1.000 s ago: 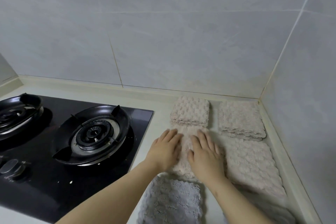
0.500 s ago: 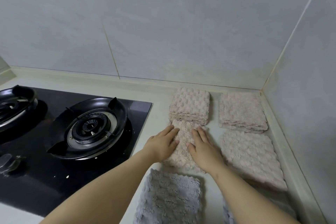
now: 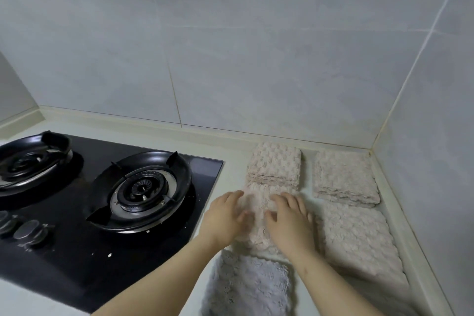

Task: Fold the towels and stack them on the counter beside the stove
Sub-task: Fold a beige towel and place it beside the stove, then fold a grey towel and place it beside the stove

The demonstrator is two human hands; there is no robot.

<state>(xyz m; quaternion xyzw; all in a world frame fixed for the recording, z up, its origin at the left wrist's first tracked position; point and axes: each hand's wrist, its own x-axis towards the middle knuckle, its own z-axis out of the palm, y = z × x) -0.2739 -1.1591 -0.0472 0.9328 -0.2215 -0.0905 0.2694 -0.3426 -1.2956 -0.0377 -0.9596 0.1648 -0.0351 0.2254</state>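
The counter (image 3: 232, 159) right of the stove (image 3: 77, 251) carries all the towels, packed into the corner under the tiled wall (image 3: 256, 59). Back row: a folded pink stack (image 3: 274, 164) on the stove side and a 2nd folded pink stack (image 3: 345, 178) in the corner, w/ a narrow gap btwn them. In front of the 2nd stack a wider pink towel (image 3: 359, 241) lies flat along the right edge. A grey towel (image 3: 251, 285) lies nearest the camera, its lower part cut off by the frame.

The pink towel being worked (image 3: 259, 204) lies btwn the grey towel and the first stack, its far edge touching that stack's front. Both hands rest on top. The left hand (image 3: 225, 218) covers its left part, fingers fairly straight and close together, pointing toward the stack. The right hand (image 3: 289, 220) covers its right part, fingers slightly spread and flat on the cloth. A strip of towel shows btwn the thumbs. The hands are motion-blurred, so I can't tell if any edge is pinched.

On the stove: a near burner (image 3: 143, 187), a far burner (image 3: 30, 161) and knobs (image 3: 30, 232) at front left.
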